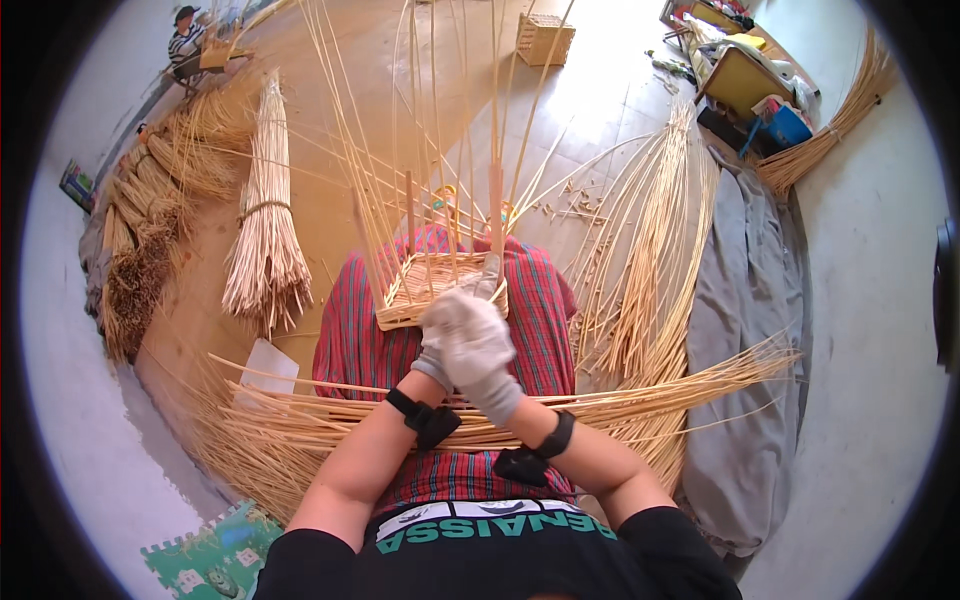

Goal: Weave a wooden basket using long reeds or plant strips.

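Observation:
A small half-woven basket (420,290) with tall upright stakes and long loose rods rests on my lap over red checked cloth (345,330). My left hand (485,282), in a grey glove, is mostly behind my right hand, with its visible fingers against the basket's right corner. In front of it my right hand (470,340), in a white glove, is closed at the basket's near right; what is in its fingers is hidden. A long sheaf of pale rods (610,410) lies across my lap beneath my forearms.
Reed bundles lie left (265,230), far left (150,230) and right (650,280). Further right are grey fabric (740,420) and a cluttered pile with a blue bin (785,125). A woven box (545,40) stands ahead. Another person (190,45) sits at the far upper left.

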The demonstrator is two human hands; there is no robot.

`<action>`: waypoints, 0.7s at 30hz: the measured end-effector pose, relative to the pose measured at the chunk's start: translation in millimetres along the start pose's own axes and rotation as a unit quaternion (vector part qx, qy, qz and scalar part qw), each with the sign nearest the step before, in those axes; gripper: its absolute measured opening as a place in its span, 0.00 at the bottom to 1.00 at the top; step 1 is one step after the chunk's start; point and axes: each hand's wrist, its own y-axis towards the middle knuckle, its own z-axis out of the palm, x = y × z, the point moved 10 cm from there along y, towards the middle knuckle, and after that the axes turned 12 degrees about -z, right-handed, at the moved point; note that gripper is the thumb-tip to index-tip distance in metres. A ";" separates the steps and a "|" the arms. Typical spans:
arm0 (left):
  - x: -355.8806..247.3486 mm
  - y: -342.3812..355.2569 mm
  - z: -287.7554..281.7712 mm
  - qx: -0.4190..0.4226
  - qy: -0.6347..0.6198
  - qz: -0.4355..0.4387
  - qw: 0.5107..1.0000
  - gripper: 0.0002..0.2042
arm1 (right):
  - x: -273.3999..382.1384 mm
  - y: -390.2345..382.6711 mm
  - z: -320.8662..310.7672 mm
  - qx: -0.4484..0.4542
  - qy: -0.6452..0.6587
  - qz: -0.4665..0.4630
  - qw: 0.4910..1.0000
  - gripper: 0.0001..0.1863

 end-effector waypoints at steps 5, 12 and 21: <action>-103.0 -67.4 65.7 -0.055 0.270 0.298 0.914 0.29 | -16.0 33.3 -14.8 -0.009 0.373 0.240 0.896 0.16; -80.5 -51.2 -29.3 -0.116 -0.071 0.048 0.990 0.11 | -135.4 26.0 -32.6 0.325 -0.035 0.256 0.909 0.38; -198.3 -5.1 108.0 -0.116 0.437 0.154 0.879 0.11 | -111.6 22.7 -30.9 0.169 -0.181 0.160 0.955 0.15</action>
